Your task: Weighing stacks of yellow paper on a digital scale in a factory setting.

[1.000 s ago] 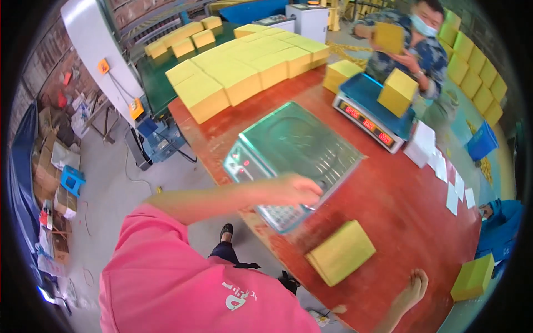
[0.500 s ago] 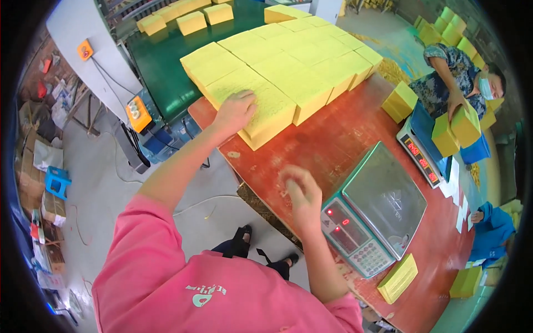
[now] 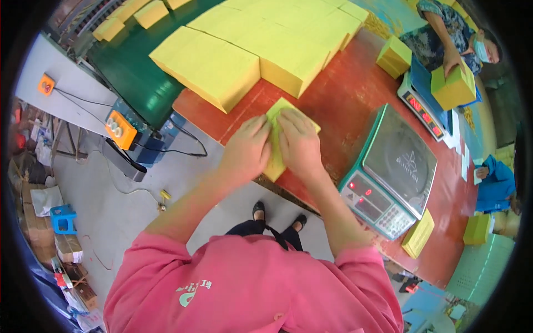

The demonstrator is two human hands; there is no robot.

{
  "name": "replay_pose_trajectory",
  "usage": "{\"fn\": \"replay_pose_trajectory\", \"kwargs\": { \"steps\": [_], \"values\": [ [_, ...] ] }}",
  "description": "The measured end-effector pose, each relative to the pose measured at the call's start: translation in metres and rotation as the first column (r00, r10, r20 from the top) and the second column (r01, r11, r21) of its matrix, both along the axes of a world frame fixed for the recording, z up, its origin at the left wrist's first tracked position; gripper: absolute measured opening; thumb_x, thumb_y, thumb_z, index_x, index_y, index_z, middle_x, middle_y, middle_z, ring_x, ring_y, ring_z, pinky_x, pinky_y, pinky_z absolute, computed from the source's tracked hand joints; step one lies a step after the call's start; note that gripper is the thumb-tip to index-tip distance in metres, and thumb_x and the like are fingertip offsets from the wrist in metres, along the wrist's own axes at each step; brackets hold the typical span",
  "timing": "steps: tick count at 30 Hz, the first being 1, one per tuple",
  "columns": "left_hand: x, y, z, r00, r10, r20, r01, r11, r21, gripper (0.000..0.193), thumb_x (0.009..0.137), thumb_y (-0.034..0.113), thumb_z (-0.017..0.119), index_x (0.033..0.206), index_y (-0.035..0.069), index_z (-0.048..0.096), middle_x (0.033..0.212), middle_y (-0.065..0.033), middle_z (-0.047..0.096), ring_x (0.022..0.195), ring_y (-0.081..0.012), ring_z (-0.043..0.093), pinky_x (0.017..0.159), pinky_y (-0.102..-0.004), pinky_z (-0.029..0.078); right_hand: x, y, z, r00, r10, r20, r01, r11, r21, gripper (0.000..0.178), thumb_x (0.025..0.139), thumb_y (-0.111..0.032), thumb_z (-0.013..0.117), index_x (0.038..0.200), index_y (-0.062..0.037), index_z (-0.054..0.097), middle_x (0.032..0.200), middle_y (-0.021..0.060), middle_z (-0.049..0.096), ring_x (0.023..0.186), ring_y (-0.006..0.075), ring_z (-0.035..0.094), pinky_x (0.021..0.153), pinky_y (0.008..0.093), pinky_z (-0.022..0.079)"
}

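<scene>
Left hand (image 3: 248,146) and right hand (image 3: 300,141): fingers partly bent, laid from either side over a yellow stack (image 3: 274,167); contact is seen, but whether a grip is applied cannot be told. The stack is situated at the near edge of the red desk (image 3: 341,102), near the yellow blocks (image 3: 208,64). A leaf-like emblem and lettering are borne by the scale (image 3: 391,161), with red figures lit on its panel. Pale lettering is printed on the pink shirt (image 3: 239,277).
</scene>
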State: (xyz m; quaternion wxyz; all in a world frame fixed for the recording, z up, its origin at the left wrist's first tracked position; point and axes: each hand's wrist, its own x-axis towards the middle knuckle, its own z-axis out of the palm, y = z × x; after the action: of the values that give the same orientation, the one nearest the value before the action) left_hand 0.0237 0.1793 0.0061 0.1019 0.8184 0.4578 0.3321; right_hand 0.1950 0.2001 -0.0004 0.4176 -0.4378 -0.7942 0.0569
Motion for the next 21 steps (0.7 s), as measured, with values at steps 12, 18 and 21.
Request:
{"fn": "replay_pose_trajectory", "kwargs": {
  "steps": [12,18,21],
  "values": [
    [0.047,-0.059,0.026,0.981,-0.032,-0.192,-0.020,0.964,-0.264,0.054,0.088,0.018,0.062,0.136,-0.002,0.046,0.147,-0.0245,0.037,0.133,-0.0436,0.039,0.109,-0.0472,0.034,0.018,-0.209,-0.103,0.229,-0.713,-0.662,-0.677,0.372,-0.635,0.052,0.086,-0.007,0.052,0.138,0.0010,0.047,0.129,0.0144,0.059,0.123,0.0235,0.051,0.100,0.0338,0.041],
    [0.002,-0.040,-0.014,0.996,0.009,-0.089,-0.028,0.977,-0.212,0.048,0.096,0.020,0.052,0.140,0.002,0.046,0.143,-0.0213,0.046,0.122,-0.0349,0.054,0.102,-0.0452,0.043,0.019,-0.188,-0.062,0.390,-0.378,-0.839,-0.711,0.455,-0.536,0.054,0.084,-0.004,0.053,0.137,0.0011,0.047,0.135,0.0130,0.054,0.129,0.0221,0.046,0.108,0.0325,0.033],
    [-0.014,-0.046,-0.009,0.772,0.308,0.556,0.314,0.576,-0.755,0.047,0.098,0.022,0.053,0.140,0.002,0.046,0.138,-0.0161,0.052,0.121,-0.0281,0.056,0.100,-0.0421,0.047,0.050,-0.191,0.009,0.671,-0.135,-0.729,-0.464,0.691,-0.554,0.059,0.085,-0.012,0.062,0.140,-0.0034,0.045,0.148,0.0198,0.039,0.136,0.0337,0.038,0.111,0.0394,0.032]
  ]
}}
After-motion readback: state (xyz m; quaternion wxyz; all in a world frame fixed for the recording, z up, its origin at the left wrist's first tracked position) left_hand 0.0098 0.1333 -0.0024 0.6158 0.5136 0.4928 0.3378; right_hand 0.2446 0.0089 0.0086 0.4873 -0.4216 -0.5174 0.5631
